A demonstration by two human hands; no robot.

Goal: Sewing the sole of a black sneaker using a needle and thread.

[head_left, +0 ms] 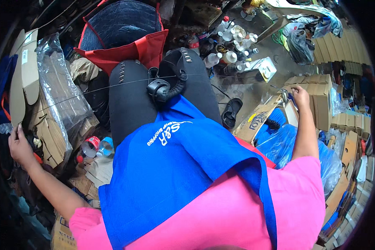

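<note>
A thin dark string [85, 92] runs taut across the view above my lap, from one hand to the other. At the far left, my left hand [20, 143] pinches its end, close beside a piece of cardboard [27, 79]. My right hand [300, 96], fingers curled together, is at the string's other end, over the cardboard boxes on the right. A black strap with a ribbed, coiled part [166, 88] lies on my dark-clad legs [131, 91]. Over my pink shirt hangs a blue cloth [183, 154].
An open red bag with a silvery lining [148, 48] stands beyond my knees. Several plastic bottles [230, 57] crowd the floor ahead, near a black slipper [232, 112]. More bottles [106, 146] lie at my left. Stacked cardboard [316, 96] and blue plastic wrap [275, 143] fill the right.
</note>
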